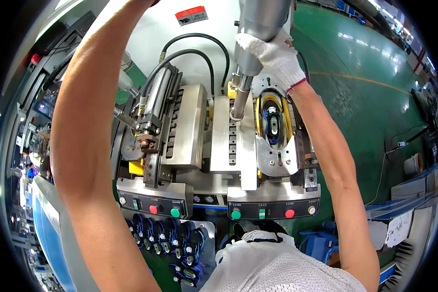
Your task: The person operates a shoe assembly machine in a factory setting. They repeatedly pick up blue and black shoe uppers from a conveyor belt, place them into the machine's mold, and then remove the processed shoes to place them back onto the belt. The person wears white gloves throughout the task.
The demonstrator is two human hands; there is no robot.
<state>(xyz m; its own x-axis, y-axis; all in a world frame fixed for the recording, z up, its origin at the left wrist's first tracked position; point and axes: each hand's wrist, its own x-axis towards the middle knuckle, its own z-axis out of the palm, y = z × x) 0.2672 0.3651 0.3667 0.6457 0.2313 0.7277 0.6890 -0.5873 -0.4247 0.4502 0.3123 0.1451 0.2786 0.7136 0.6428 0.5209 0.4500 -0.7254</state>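
glove, white knit, covers the right hand (276, 54), whose grip is wrapped around the grey cylindrical tool (255, 34) hanging over the machine. below that grip the tool narrows to a metal shaft (241, 97) whose tip meets the steel plate (232, 141) of the right-hand station. just to the right of the shaft and under the gloved wrist sits a shoe sole (273, 121), blue and black with a yellow rim around it, held in a rounded metal fixture (277, 158).

the left hand is out of view above the picture's top edge; only the bare left forearm (90, 97) shows (so whether that grip is apart or together cannot be told). beside that forearm, toward the machine, stands the left-hand station with a pneumatic cylinder (158, 97) and two black hoses (194, 46) arching over it.

nearer the person than the right grip lie two control panels: the right panel (272, 209) with a green and a red button, the left panel (153, 205) with a red and a green one. below the left panel a row of dark blue shoe parts (168, 236) lies in a tray.
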